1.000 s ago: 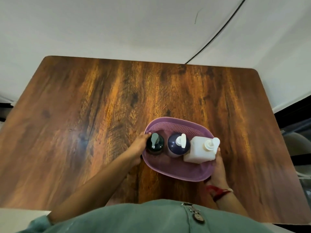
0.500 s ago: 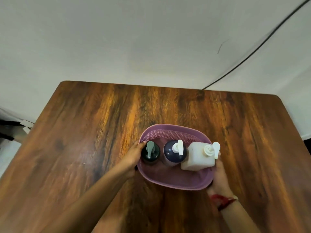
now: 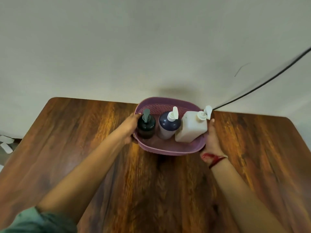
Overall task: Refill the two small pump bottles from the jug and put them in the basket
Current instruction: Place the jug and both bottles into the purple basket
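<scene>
One basket [image 3: 161, 107], purple with a mesh wall, was at the far edge of the table [image 3: 84, 132], its far rim standing against the wall [image 3: 117, 47]. Whether its base rested on the wood could not be told.

Contents counted: three containers, all upright and in one row.
- One green bottle [image 3: 146, 126] with a grey pump, at the left end.
- One dark bottle [image 3: 167, 126] with a white pump, in the middle, just beside the green one.
- One white jug [image 3: 191, 128] with a white pump, at the right end, touching the dark bottle.

Two hands were on the basket, one at each end. The left hand [image 3: 130, 126] gripped the left end, thumb over the rim beside the green bottle, fingers curled below. The right hand [image 3: 212, 138] held the right end, thumb up along the rim by the jug; its other fingers were hidden behind the basket.

Other items: one red thread [image 3: 213, 158] round the right wrist, one green sleeve [image 3: 38, 221] on the left arm, one black cable [image 3: 262, 84] running across the wall.
</scene>
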